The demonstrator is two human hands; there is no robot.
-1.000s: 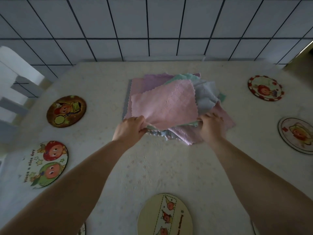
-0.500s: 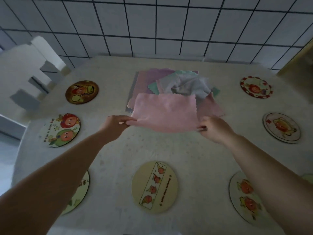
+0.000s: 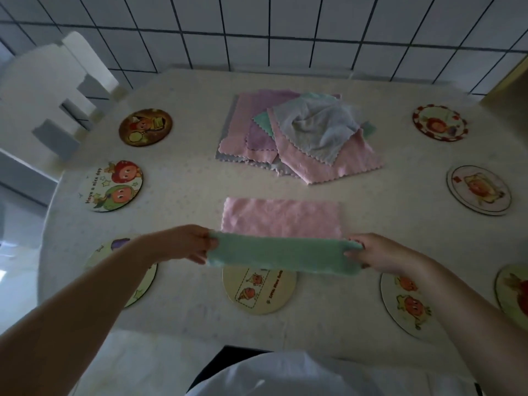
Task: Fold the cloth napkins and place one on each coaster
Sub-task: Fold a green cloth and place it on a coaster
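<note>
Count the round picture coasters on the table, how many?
8: round picture coasters at far left, left, near left under the arm, near centre, near right, right edge, right, far right. More may sit outside the view.

Held napkin (image 3: 281,252): soft cloth, fuzzy matt nap, pink face, green underside. Napkin pile (image 3: 297,135): same terry-like cloth, pinked zigzag edges, matt. Coasters (image 3: 258,292): stiff flat discs, printed cartoon faces, slight sheen. Table cover (image 3: 177,172): pale matt cloth, fine speckled texture. Wall tiles (image 3: 285,21): smooth, glazed.
</note>
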